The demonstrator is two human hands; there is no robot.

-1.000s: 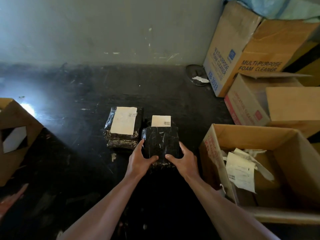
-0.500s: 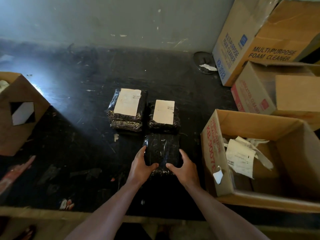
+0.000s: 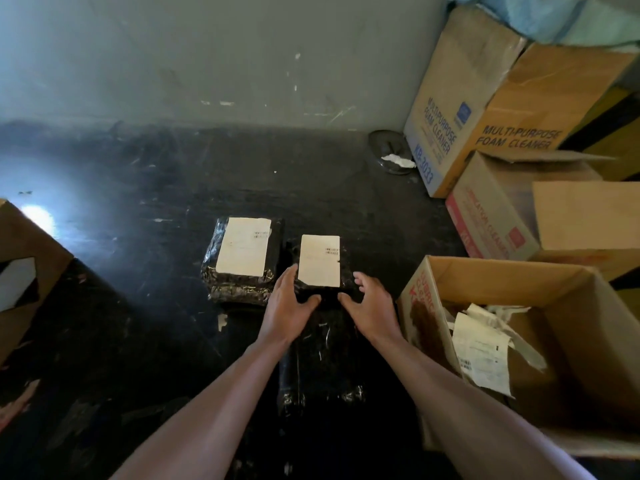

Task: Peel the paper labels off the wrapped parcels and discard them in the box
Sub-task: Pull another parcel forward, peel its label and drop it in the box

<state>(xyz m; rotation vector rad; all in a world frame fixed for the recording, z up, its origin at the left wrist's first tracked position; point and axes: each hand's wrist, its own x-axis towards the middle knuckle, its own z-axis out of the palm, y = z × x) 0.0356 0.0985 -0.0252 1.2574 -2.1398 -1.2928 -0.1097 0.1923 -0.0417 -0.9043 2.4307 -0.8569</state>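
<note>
Head view: both hands reach for the labelled parcel (image 3: pixel 320 268) in the middle of the dark floor (image 3: pixel 138 202). Left hand (image 3: pixel 289 304) touches its left near corner, fingers spread, not clenched. Right hand (image 3: pixel 372 306) is spread just beside its right near corner; contact unclear. The parcel's paper label (image 3: pixel 319 260) faces up, long axis running near-to-far, just beyond the fingertips. Left hand nearer. A second labelled parcel (image 3: pixel 242 258) lies left. The discard box (image 3: pixel 502 271) with peeled labels sits right.

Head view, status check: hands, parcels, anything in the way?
Left hand and right hand open, flanking labelled parcel. Second labelled parcel beside it, untouched. Peeled labels in box. Nothing obstructing.
</note>
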